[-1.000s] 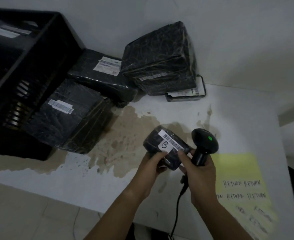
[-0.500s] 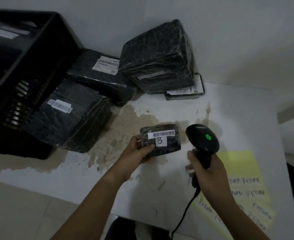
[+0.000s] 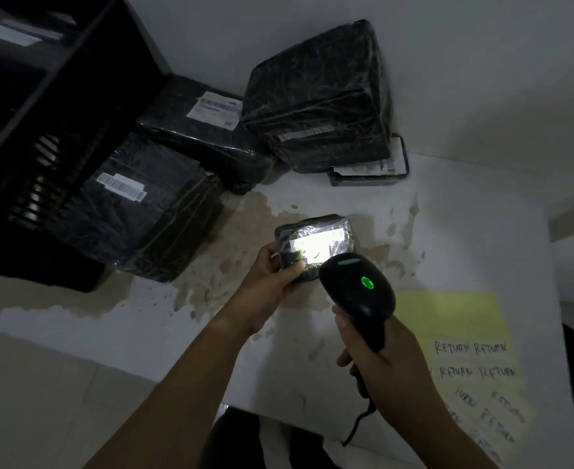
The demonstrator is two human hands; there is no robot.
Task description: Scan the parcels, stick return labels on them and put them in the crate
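Observation:
My left hand point(image 3: 272, 282) grips a small black wrapped parcel point(image 3: 316, 245) over the stained table, its barcode label facing up and lit bright white. My right hand point(image 3: 380, 363) holds a black corded barcode scanner point(image 3: 360, 292) by its handle; its green light is on and its head points at the parcel's label from just below right. A yellow sheet of handwritten RETURN labels point(image 3: 465, 333) lies at the right. The black crate point(image 3: 41, 137) stands at the left with a labelled parcel inside.
Three larger black wrapped parcels point(image 3: 136, 204), point(image 3: 204, 126), point(image 3: 322, 96) sit against the wall beside the crate. A flat black-framed item with a barcode point(image 3: 380, 170) lies under the rightmost one. The table's front edge point(image 3: 143, 360) runs below my forearms.
The scanner moved left and up close to the parcel, and its light now floods the label. My left hand kept the parcel in about the same place.

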